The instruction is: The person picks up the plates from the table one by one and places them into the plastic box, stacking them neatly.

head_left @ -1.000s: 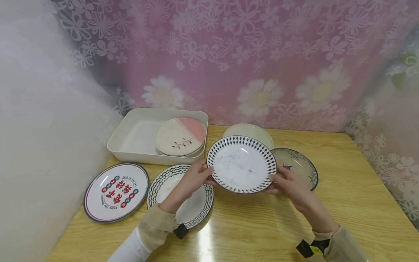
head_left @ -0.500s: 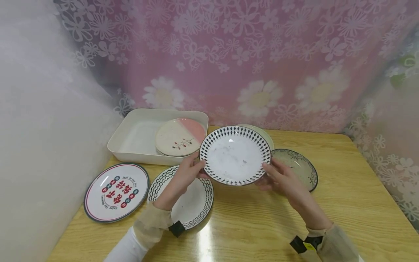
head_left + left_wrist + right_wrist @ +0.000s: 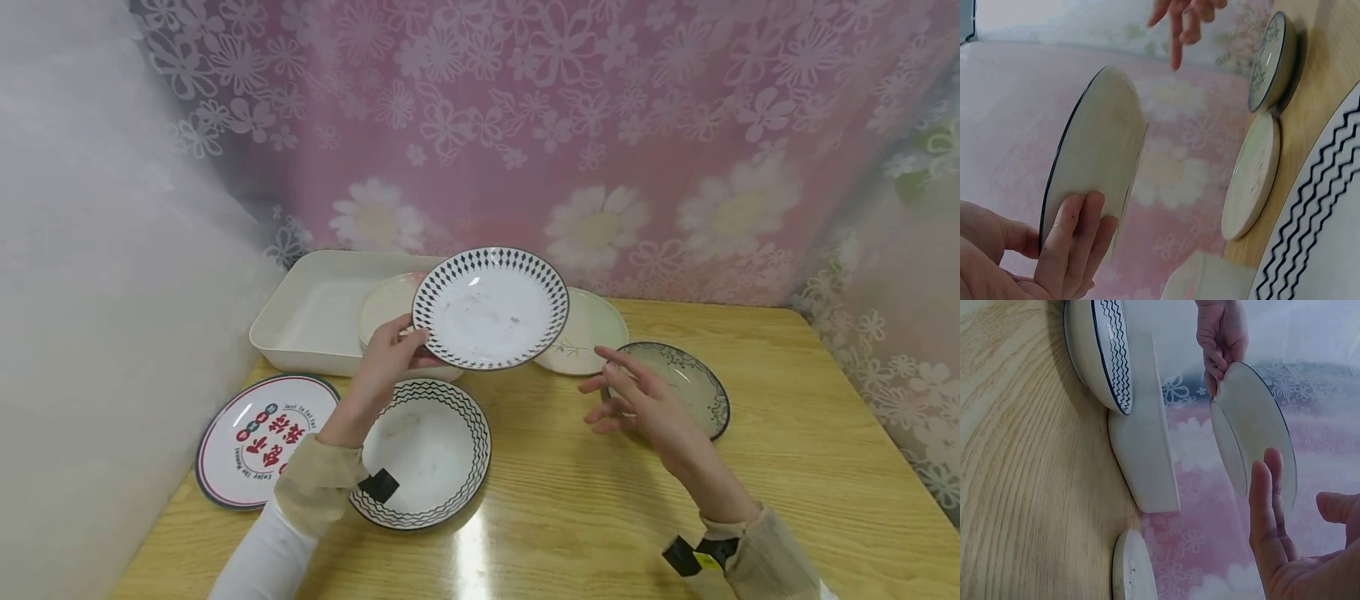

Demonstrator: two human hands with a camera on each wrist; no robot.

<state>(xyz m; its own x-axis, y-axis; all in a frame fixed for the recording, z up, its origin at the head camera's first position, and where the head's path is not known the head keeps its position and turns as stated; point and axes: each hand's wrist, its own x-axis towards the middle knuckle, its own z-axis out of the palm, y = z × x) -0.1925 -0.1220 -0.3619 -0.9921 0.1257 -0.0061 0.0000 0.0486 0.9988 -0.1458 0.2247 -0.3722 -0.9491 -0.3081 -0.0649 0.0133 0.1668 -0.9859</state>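
A white plate with a black diamond-patterned rim (image 3: 491, 308) is held up in the air by my left hand (image 3: 386, 358). The left thumb lies on its rim while the fingers (image 3: 1079, 240) spread under its pale underside, as the left wrist view shows. My right hand (image 3: 645, 400) is off the plate, its fingers spread and holding nothing. It hovers beside a greenish bowl with a dark patterned rim (image 3: 686, 379). Below the held plate, toward the left arm, stands a white bowl with black wavy lines (image 3: 431, 454).
A white bin (image 3: 300, 312) stands at the back left, with a cream-and-pink plate (image 3: 382, 304) inside, partly covered by the held plate. Left of the wavy bowl lies a plate with red lettering (image 3: 255, 442). A pale green plate (image 3: 592, 329) lies near the back curtain.
The diamond-rimmed plate has moved left and up, toward the bin. My right hand has let go of its right edge, and the left hand alone now carries it.
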